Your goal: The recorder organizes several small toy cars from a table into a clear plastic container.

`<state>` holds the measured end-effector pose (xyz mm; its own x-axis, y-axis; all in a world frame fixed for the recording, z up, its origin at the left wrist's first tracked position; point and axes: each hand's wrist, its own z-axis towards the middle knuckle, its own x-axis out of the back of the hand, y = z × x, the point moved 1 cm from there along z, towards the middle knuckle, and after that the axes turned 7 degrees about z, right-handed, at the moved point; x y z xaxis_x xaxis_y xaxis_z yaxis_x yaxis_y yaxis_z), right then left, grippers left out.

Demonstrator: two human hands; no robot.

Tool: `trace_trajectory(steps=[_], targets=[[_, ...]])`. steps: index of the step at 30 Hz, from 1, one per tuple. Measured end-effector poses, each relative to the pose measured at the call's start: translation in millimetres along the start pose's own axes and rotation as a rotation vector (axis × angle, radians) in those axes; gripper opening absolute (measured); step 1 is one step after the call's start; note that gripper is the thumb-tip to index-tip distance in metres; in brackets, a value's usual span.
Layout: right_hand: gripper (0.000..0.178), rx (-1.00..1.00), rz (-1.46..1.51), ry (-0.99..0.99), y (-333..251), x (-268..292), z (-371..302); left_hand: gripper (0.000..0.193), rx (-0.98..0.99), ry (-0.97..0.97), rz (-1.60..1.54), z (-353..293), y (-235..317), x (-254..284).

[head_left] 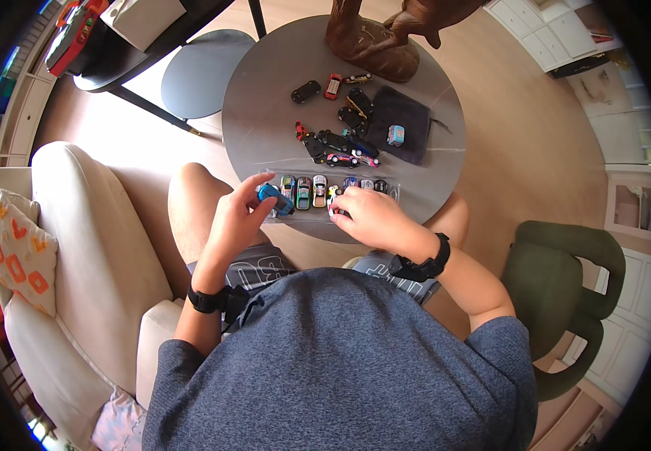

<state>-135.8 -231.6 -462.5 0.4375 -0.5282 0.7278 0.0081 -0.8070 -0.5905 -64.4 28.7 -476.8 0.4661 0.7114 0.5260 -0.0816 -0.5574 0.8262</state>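
Note:
Between the thumb and fingers of my left hand (239,212) is a blue toy car (276,199), held over the near left edge of the round table. My right hand (370,212) is closed on a small white and yellow toy car (334,194), partly covered by the fingers. A row of toy cars, among them a green one (303,193) and a white one (320,192), stands side by side between my hands in what looks like a clear tray (393,192). The row carries on behind my right hand, which hides part of it.
Several loose toy cars, including a red one (333,86) and a black one (306,92), lie farther back on the grey table (265,113). A dark pouch (415,146) bears a light-blue toy vehicle (395,135). A brown sculpture (374,49) stands at the far edge; a green chair (551,301) is at right.

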Motion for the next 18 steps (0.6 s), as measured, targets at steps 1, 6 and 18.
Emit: trace_trajectory(steps=[1, 6, 18], targets=[[0.030, 0.048, 0.028, 0.012, 2, -3, 0, 0.029, -0.020, 0.009, -0.001, 0, 0, -1], [0.033, -0.005, -0.027, -0.033, 7, -5, 5, 0.029, -0.029, 0.016, -0.013, 1, 0, -5], [0.039, -0.125, -0.079, -0.137, 11, -4, 10, 0.029, -0.020, 0.002, -0.020, 3, -2, -7]])
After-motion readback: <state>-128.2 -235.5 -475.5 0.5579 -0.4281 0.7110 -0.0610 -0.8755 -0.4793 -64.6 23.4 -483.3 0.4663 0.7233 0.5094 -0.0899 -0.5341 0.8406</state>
